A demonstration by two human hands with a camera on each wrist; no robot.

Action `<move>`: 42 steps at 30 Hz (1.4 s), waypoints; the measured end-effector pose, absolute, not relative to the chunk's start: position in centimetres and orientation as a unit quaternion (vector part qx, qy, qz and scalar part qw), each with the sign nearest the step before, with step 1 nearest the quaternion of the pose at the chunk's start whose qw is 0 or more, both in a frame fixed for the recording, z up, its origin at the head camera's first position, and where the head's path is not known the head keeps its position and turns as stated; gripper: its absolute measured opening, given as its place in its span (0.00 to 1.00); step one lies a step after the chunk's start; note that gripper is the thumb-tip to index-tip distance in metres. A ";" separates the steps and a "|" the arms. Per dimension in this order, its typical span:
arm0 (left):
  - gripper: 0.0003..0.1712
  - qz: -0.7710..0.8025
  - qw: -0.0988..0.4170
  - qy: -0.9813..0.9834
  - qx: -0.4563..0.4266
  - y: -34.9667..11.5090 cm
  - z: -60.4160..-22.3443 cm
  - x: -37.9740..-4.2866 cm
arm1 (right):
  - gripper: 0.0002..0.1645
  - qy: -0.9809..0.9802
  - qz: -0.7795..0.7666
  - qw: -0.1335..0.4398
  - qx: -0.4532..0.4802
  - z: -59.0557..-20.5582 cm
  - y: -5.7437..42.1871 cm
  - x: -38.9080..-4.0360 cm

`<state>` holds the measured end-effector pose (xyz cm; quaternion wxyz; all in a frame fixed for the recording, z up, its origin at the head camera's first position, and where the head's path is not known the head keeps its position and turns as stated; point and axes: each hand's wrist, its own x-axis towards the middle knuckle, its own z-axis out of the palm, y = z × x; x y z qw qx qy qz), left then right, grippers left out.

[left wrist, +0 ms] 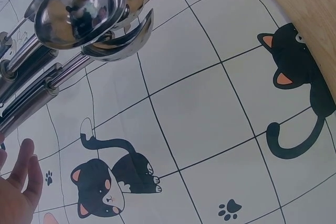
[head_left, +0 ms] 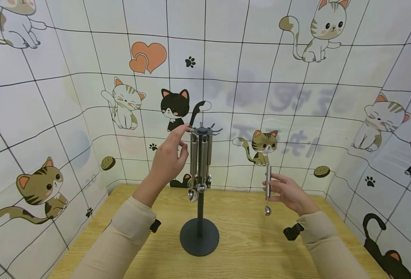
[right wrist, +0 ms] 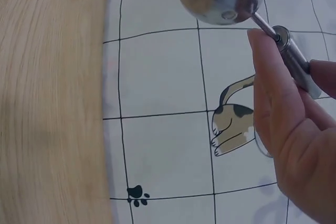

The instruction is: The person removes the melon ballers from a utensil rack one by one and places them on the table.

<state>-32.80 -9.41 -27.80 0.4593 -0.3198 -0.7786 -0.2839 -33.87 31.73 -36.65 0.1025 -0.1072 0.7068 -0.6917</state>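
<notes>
Cat-printed sheeting (head_left: 222,97) hangs behind the wooden counter (head_left: 247,240). Through my feeds, I see the right hand (head_left: 290,192) gripping a steel spoon (head_left: 268,184) by its handle, bowl downward, above the counter, apart from the rack (head_left: 200,211). The left hand (head_left: 168,159) has a loose grip, fingertips at the rack's top, where steel utensils (head_left: 202,159) hang.

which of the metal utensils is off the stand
The utensil pinched in the right hand, bowl end down; the other utensils hang clustered from the dark stand, by the left hand.
</notes>
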 end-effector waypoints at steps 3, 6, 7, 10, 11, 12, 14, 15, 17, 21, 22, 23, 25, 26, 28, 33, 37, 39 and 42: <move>0.33 -0.283 0.459 -0.779 -0.320 -9.4 -27.8 -32.8 | 0.41 0.709 -0.690 0.118 -0.087 -37.4 32.8 -34.1; 0.32 -0.283 0.458 -0.780 -0.320 -9.3 -27.9 -32.9 | 0.42 0.711 -0.687 0.132 -0.072 -38.3 33.8 -34.3; 0.32 -0.282 0.458 -0.780 -0.319 -9.3 -27.9 -32.9 | 0.43 0.711 -0.686 0.137 -0.068 -38.6 34.1 -34.3; 0.32 -0.284 0.459 -0.778 -0.321 -9.3 -27.9 -32.9 | 0.42 0.714 -0.682 0.147 -0.057 -39.5 35.0 -34.4; 0.32 -0.283 0.460 -0.778 -0.321 -9.3 -28.0 -32.9 | 0.41 0.715 -0.681 0.149 -0.052 -39.8 35.4 -34.4; 0.32 -0.284 0.460 -0.777 -0.321 -9.2 -28.0 -32.9 | 0.41 0.716 -0.680 0.150 -0.048 -40.1 35.7 -34.5; 0.33 -0.284 0.461 -0.776 -0.323 -9.2 -28.0 -32.9 | 0.41 0.717 -0.678 0.154 -0.042 -40.8 36.5 -34.5; 0.33 -0.284 0.460 -0.777 -0.323 -9.2 -28.0 -32.9 | 0.42 0.717 -0.679 0.156 -0.038 -41.1 36.9 -34.5; 0.33 -0.284 0.459 -0.778 -0.321 -9.2 -28.1 -32.9 | 0.42 0.715 -0.679 0.161 -0.030 -41.8 37.8 -34.5; 0.33 -0.283 0.456 -0.780 -0.322 -9.2 -28.1 -32.9 | 0.41 0.722 -0.671 0.168 -0.015 -43.1 39.6 -34.4; 0.33 -0.283 0.456 -0.780 -0.322 -9.2 -28.1 -32.9 | 0.40 0.723 -0.670 0.169 -0.010 -43.4 40.0 -34.4; 0.33 -0.283 0.457 -0.779 -0.323 -9.1 -28.1 -32.9 | 0.40 0.726 -0.666 0.172 -0.010 -43.6 40.5 -34.3; 0.34 -0.284 0.458 -0.777 -0.324 -9.1 -28.1 -33.0 | 0.38 0.726 -0.664 0.178 -0.005 -44.1 41.2 -34.3; 0.34 -0.284 0.459 -0.777 -0.325 -9.1 -28.1 -32.9 | 0.38 0.725 -0.665 0.181 -0.002 -44.3 41.5 -34.3; 0.35 -0.284 0.458 -0.778 -0.323 -9.1 -28.0 -32.9 | 0.41 0.721 -0.666 0.190 0.004 -44.6 42.1 -34.3; 0.34 -0.286 0.457 -0.778 -0.323 -9.2 -27.9 -33.0 | 0.44 0.730 -0.654 0.195 0.034 -45.1 43.1 -34.3; 0.34 -0.285 0.459 -0.776 -0.325 -9.2 -27.9 -33.1 | 0.43 0.743 -0.639 0.193 0.059 -45.4 43.6 -34.3; 0.34 -0.285 0.461 -0.775 -0.325 -9.3 -27.9 -33.0 | 0.42 0.745 -0.635 0.194 0.062 -45.6 43.9 -34.4; 0.34 -0.286 0.462 -0.774 -0.325 -9.4 -27.8 -33.0 | 0.41 0.749 -0.630 0.192 0.064 -45.8 44.1 -34.5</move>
